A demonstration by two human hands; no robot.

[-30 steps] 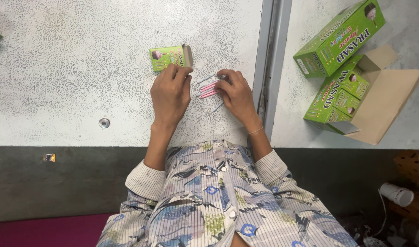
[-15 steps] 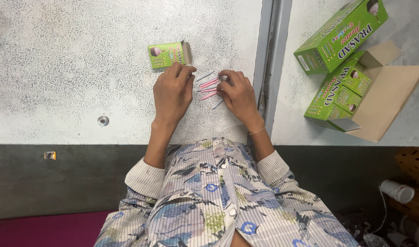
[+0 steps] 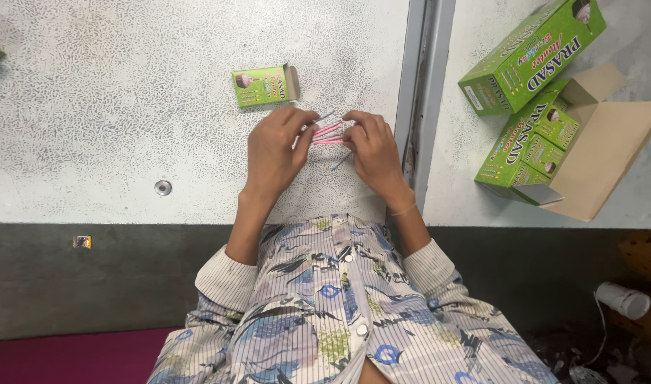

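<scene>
Between both hands' grip: pink sticks (image 3: pixel 327 133).

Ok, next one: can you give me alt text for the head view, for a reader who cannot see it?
Seen from above, a person's left hand and right hand together hold a small bundle of pink sticks over a speckled grey table. A small green box lies open just beyond the hands, and larger green cartons sit at the right.

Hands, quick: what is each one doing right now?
Left hand: closed on one end of the pink sticks.
Right hand: closed on the other end of the same sticks.
</scene>
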